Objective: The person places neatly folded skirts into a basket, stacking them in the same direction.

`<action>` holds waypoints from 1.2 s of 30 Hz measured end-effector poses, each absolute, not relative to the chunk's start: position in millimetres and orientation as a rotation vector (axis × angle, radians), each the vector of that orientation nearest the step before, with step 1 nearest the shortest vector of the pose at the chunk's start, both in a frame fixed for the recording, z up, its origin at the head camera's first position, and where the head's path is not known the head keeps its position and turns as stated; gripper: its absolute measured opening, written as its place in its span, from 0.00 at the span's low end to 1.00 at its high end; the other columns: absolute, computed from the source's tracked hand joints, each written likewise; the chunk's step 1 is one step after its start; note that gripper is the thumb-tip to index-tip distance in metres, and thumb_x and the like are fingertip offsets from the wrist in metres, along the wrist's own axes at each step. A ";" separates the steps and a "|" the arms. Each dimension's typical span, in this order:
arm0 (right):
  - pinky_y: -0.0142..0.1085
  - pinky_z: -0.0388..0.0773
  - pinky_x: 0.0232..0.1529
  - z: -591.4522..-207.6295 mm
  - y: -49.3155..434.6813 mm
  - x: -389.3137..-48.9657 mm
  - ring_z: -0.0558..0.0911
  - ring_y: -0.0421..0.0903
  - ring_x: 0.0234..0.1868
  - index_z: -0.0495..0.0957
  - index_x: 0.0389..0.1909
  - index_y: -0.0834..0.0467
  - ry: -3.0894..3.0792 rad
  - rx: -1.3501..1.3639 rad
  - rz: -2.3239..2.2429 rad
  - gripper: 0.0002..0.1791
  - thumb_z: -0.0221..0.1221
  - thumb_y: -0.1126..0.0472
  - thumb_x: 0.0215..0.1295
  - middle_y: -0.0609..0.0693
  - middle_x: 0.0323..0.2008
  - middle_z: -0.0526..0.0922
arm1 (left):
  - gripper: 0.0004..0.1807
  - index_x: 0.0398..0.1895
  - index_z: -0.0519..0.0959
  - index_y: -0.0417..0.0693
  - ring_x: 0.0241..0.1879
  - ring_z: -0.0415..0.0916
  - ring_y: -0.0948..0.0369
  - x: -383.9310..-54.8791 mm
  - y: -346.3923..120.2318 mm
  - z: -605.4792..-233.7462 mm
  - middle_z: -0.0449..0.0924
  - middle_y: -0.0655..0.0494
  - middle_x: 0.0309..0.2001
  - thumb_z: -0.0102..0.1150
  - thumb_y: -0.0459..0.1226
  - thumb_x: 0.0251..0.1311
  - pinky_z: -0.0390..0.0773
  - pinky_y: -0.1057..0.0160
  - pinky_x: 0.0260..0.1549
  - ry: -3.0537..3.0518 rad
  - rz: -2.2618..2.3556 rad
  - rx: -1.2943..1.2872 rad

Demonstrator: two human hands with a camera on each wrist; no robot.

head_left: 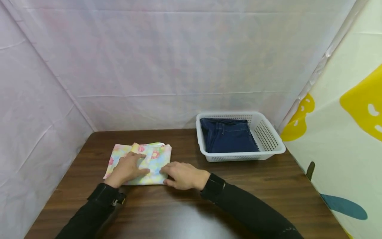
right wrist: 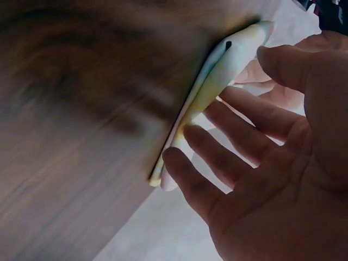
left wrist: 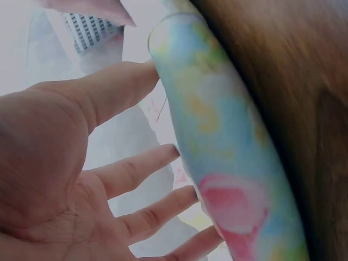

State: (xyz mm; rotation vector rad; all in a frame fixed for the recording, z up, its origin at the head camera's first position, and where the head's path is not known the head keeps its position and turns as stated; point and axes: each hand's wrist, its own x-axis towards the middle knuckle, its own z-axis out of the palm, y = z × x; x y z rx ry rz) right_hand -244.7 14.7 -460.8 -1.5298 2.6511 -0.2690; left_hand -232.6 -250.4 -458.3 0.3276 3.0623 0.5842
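Folded cloth (head_left: 154,162) at your fingertips, lower left of the head view
Your left hand (head_left: 127,167) and right hand (head_left: 183,175) touch it, fingers spread; likely light and floppy, so grip all layers at both sides

Pale creased sheets (head_left: 179,59) hang behind and beside a brown wood-grain table (head_left: 149,209).

The cloth (head_left: 154,165) is pastel with pink flowers, the denim (head_left: 231,137) navy, the basket (head_left: 267,136) white
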 end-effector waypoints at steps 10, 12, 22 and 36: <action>0.27 0.74 0.38 -464.5 43.6 -238.8 0.74 0.35 0.42 0.77 0.63 0.51 2.671 -1.537 -0.342 0.20 0.57 0.49 0.76 0.43 0.49 0.78 | 0.37 0.66 0.76 0.52 0.36 0.78 0.52 -220.7 -236.2 -450.0 0.80 0.50 0.45 0.75 0.53 0.53 0.73 0.30 0.38 2.975 0.606 0.381; 0.27 0.73 0.36 -463.7 51.2 -237.0 0.73 0.36 0.39 0.77 0.63 0.51 2.673 -1.540 -0.333 0.20 0.57 0.49 0.76 0.43 0.47 0.78 | 0.35 0.64 0.78 0.51 0.28 0.74 0.59 -218.6 -233.5 -448.4 0.79 0.56 0.32 0.76 0.50 0.53 0.77 0.43 0.34 2.935 0.679 0.404; 0.28 0.73 0.36 -462.1 91.7 -219.6 0.72 0.38 0.41 0.82 0.56 0.48 2.688 -1.524 -0.368 0.14 0.59 0.51 0.75 0.40 0.46 0.78 | 0.24 0.54 0.84 0.52 0.21 0.72 0.59 -204.7 -221.2 -447.5 0.83 0.55 0.33 0.78 0.38 0.52 0.70 0.66 0.20 2.812 0.922 0.510; 0.31 0.77 0.34 -451.8 147.2 -210.1 0.77 0.33 0.32 0.83 0.36 0.46 2.662 -1.394 -0.543 0.07 0.59 0.55 0.75 0.35 0.33 0.78 | 0.24 0.52 0.85 0.54 0.46 0.74 0.55 -195.2 -182.9 -453.1 0.80 0.58 0.49 0.80 0.43 0.50 0.76 0.53 0.45 2.840 0.784 0.646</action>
